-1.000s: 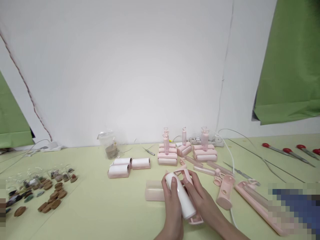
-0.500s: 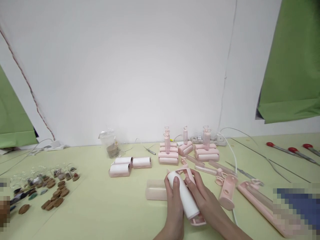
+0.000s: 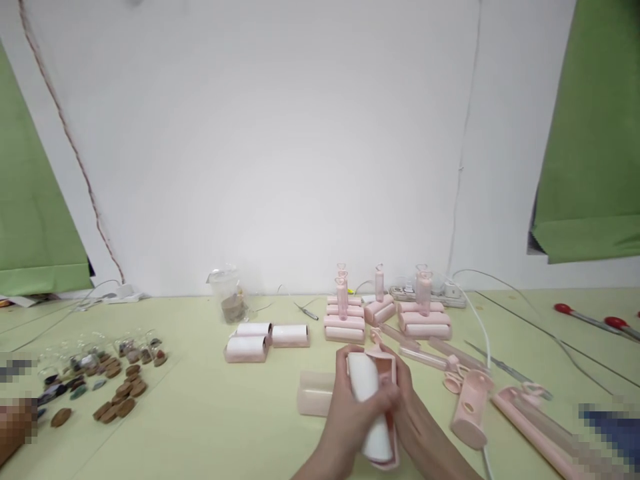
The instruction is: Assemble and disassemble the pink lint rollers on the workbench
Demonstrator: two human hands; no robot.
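My left hand (image 3: 350, 420) wraps its fingers over a white lint-roller roll (image 3: 370, 407). The roll sits in a pink plastic roller frame (image 3: 387, 370). My right hand (image 3: 415, 413) holds that frame from the right side. Both hands are low in the middle, above the pale green table (image 3: 200, 427). A translucent pink cover (image 3: 315, 393) lies just to the left of my left hand.
Assembled pink rollers (image 3: 345, 320) stand behind the hands, with spare white rolls (image 3: 260, 337) to their left. Pink handles and covers (image 3: 470, 407) lie to the right. Red-handled tools (image 3: 590, 320) sit far right. Small jars and corks (image 3: 110, 380) lie at the left. A white cable (image 3: 475, 313) crosses the table.
The roll has turned more upright in the frame, and my left fingers now curl across it. The camera has tilted, so everything sits slightly lower and more to the right.
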